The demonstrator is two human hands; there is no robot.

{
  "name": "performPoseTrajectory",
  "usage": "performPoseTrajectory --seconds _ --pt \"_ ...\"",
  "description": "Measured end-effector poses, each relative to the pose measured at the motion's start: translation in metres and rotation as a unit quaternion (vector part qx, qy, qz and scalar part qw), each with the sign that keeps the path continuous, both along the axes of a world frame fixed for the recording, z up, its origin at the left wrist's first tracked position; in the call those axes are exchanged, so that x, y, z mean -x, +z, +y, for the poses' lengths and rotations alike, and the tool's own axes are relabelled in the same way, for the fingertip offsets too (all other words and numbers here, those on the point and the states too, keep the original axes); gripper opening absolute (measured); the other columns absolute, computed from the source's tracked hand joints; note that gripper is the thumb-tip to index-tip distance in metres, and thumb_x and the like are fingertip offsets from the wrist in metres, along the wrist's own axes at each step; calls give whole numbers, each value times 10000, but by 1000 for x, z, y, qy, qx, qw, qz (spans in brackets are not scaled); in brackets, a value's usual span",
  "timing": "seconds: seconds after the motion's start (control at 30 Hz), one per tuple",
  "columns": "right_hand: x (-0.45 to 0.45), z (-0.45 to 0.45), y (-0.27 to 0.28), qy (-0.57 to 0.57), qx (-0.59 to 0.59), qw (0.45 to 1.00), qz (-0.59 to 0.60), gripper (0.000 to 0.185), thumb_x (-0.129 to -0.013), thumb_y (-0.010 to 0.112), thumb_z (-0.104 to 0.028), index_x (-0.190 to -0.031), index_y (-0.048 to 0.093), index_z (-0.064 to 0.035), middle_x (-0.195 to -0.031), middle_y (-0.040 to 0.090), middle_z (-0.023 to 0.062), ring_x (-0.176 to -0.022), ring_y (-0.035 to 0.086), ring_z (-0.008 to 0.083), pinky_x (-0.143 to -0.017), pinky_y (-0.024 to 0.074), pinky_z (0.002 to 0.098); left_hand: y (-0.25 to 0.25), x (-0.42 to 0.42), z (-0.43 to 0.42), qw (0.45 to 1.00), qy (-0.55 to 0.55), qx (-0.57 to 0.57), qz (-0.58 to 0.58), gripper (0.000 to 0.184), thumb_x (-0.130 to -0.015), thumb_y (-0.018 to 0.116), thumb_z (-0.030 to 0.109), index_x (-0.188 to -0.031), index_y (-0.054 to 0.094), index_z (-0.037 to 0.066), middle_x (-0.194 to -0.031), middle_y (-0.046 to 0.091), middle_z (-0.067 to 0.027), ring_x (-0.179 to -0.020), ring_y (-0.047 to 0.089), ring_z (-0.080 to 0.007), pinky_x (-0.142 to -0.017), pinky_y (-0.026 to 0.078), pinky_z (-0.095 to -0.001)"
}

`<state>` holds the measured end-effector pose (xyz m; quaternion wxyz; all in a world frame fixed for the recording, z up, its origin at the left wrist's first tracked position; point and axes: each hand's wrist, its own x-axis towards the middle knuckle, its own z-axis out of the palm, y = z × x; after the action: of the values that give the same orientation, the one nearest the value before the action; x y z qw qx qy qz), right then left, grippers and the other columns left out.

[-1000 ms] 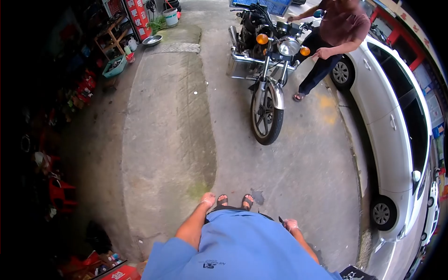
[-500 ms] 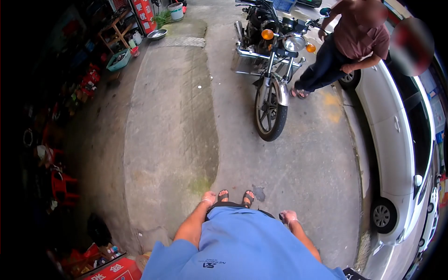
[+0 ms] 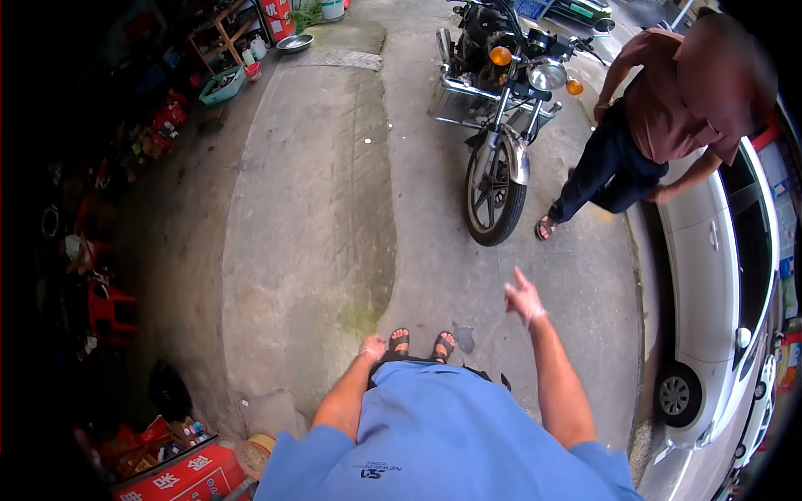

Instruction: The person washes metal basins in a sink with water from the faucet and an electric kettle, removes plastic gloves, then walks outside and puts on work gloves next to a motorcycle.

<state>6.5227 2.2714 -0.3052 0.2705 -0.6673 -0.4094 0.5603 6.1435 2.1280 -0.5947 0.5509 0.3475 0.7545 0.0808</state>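
Note:
My right hand is raised in front of me over the concrete, index finger stretched out toward the motorcycle, nothing held in it. Down at my left side, close to my sandalled feet, hangs my left hand; its fingers look curled and whatever they may hold is too small to tell. A black motorcycle with orange turn signals stands ahead, its front wheel facing me. Beside it is a person in a maroon shirt and dark trousers.
A white car is parked along the right edge. At the left are a shelf, a teal basin, a metal bowl and a red stool. A red box lies at the lower left.
My right hand has risen from my side and moved forward, a finger now extended. The person has walked closer to me, past the motorcycle's front. My left hand has stayed low.

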Motion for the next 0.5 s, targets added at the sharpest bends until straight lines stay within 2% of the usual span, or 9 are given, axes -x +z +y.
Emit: performPoseTrajectory --seconds 0.13,0.23,0.27,0.3,0.33,0.4,0.43,0.47,0.5 --pt "17 36 29 -35 -54 997 45 663 -843 531 -134 -1399 183 -41 -602 492 23 -488 467 113 -468 444 268 -8 1 -3 999 35 3 -25 284 -748 503 100 -987 654 74 -1025 621 -168 -989 589 -285 -875 439 -338" --pt "10 24 -9 -4 -35 999 -35 624 -827 525 -105 -1369 238 13 -577 482 25 -459 456 114 -429 422 273 0 1 -3 999 29 6 -23 304 -738 524 100 -1016 644 68 -1026 625 -163 -976 596 -284 -866 444 -333" --pt "0 10 -41 6 -13 996 -92 575 -809 522 -111 -1326 317 35 -572 500 36 -450 463 123 -425 421 279 -1 2 -3 999 32 3 -23 304 -738 524 100 -1016 644 68 -1026 625 -163 -976 596 -284 -866 444 -333" --pt "-9 -11 -68 11 8 990 -142 490 -796 508 -140 -1244 425 42 -575 528 68 -457 498 146 -437 434 298 -2 4 -5 999 30 7 -22 303 -739 523 102 -1013 646 67 -1027 625 -163 -975 596 -284 -867 444 -332" --pt "-26 -39 -108 35 21 981 -192 356 -792 494 -168 -1083 538 32 -591 558 101 -476 539 175 -456 457 320 -3 6 -8 999 27 11 -20 302 -740 521 103 -1011 647 67 -1029 624 -164 -974 597 -284 -868 443 -331" --pt "-61 -113 -173 127 129 947 -265 211 -753 485 -167 -751 606 5 -624 606 114 -496 580 204 -471 478 329 -15 12 -13 999 31 10 -25 301 -741 514 102 -1009 648 66 -1031 624 -163 -979 595 -283 -875 440 -330" --pt "-80 -153 -195 198 220 912 -283 194 -733 512 -181 -684 640 -45 -668 638 102 -565 615 210 -518 489 333 -18 14 -15 999 40 14 -26 299 -740 511 98 -1002 650 67 -1027 626 -161 -981 594 -281 -878 438 -331" --pt "-102 -194 -219 476 149 777 -383 237 -717 517 -258 -687 671 -81 -672 651 96 -645 635 206 -622 498 324 -18 16 -17 998 48 18 -26 297 -739 508 95 -996 653 68 -1024 627 -160 -984 593 -280 -881 436 -332" --pt "-112 -234 -229 510 208 743 -381 224 -716 531 -264 -735 690 -107 -723 665 78 -696 644 201 -657 495 302 -17 17 -18 998 47 24 -19 296 -730 509 93 -984 659 75 -1022 628 -155 -995 588 -275 -889 431 -331"
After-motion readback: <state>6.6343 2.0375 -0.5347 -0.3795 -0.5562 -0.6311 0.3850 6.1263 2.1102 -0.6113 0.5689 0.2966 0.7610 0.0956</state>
